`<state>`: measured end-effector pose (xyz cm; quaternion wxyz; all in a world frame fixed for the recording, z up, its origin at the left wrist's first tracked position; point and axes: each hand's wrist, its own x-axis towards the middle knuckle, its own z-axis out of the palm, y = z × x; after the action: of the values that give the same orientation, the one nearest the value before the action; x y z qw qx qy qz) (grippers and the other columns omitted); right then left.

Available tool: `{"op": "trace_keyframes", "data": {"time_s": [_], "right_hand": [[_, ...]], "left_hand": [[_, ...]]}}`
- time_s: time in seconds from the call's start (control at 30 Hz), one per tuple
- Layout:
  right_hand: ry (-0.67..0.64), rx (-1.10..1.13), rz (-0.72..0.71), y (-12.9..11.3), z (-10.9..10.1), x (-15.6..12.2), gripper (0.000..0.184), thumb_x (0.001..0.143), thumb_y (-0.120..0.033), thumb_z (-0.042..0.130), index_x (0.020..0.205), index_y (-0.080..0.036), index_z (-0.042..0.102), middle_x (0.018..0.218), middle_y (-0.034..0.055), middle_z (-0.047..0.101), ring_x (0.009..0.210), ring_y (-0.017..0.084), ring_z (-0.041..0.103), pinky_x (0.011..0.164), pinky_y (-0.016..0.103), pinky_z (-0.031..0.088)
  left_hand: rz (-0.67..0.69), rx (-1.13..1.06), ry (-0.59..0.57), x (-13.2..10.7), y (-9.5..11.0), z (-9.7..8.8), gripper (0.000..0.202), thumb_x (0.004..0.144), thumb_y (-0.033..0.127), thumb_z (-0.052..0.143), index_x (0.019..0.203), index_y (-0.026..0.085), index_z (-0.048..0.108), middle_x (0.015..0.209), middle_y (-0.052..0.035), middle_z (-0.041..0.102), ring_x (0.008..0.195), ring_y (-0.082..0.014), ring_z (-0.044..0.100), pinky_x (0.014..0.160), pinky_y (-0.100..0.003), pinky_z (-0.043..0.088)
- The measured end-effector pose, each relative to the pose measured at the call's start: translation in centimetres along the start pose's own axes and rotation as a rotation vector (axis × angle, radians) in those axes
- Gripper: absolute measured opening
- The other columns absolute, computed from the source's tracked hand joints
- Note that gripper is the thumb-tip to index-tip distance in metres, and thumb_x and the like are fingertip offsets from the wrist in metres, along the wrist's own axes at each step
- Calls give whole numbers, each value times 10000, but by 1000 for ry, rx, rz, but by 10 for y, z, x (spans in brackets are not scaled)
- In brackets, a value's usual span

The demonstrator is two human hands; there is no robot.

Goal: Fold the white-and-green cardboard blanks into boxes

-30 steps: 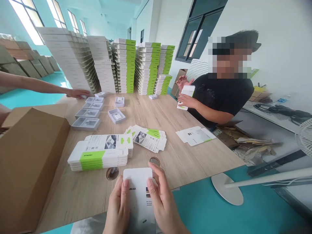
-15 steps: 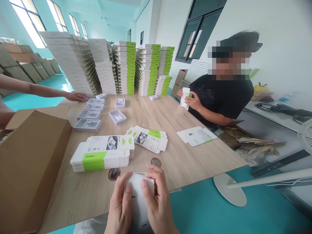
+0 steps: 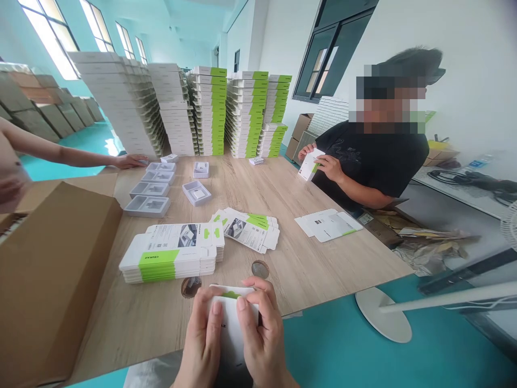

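A white cardboard box point(image 3: 231, 328) with a green band point(image 3: 231, 294) along its top edge was held nearly upright, clamped between the left hand point(image 3: 201, 337) and the right hand point(image 3: 260, 337). The box was positioned above the near edge of a wooden table point(image 3: 307, 269), close to a stack of flat printed boxes point(image 3: 167, 264).

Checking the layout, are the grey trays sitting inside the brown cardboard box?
No, the grey trays stand on the wooden table beside the brown cardboard box.

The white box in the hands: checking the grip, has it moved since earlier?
Yes, slightly toward the person: the white box now sits further below the round table grommet.
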<state>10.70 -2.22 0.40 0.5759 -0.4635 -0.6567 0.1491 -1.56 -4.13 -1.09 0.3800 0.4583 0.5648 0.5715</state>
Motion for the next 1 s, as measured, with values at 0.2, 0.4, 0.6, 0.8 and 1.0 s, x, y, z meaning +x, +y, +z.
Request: {"op": "trace_keyframes", "data": {"time_s": [0.2,0.4,0.6,0.8,1.0], "right_hand": [[55,-17,-207,7,6,17,170,978,-99,541,1000,-250,616,998,53,659,963,205,702,705,286,599],[78,57,-256,-17,6,37,255,950,-58,515,1080,-258,605,962,39,673,1052,222,663,824,323,600],[93,101,-300,-29,3,45,228,940,-60,485,1027,-246,585,1062,69,638,1004,220,685,756,320,590],[115,83,-404,-23,8,56,217,906,-61,497,997,-242,573,1102,79,611,954,226,659,724,350,581],[92,121,-357,-19,10,57,197,934,-76,499,997,-245,579,1110,84,595,972,240,638,740,383,561]], "left_hand": [[-309,-122,13,10,34,4,459,981,669,551,1137,243,620,860,3,698,775,-201,624,697,-271,516],[-89,-223,40,30,48,-1,470,885,687,687,792,228,650,668,31,630,608,-152,520,557,-218,474],[98,-338,106,32,52,0,355,919,574,704,808,239,660,678,24,633,619,-164,546,585,-233,483],[57,-420,66,35,56,3,337,899,565,730,833,240,673,732,15,641,647,-174,545,610,-254,470],[-16,-431,141,29,69,14,332,911,569,716,872,245,655,784,26,592,686,-169,502,632,-249,443]]}}
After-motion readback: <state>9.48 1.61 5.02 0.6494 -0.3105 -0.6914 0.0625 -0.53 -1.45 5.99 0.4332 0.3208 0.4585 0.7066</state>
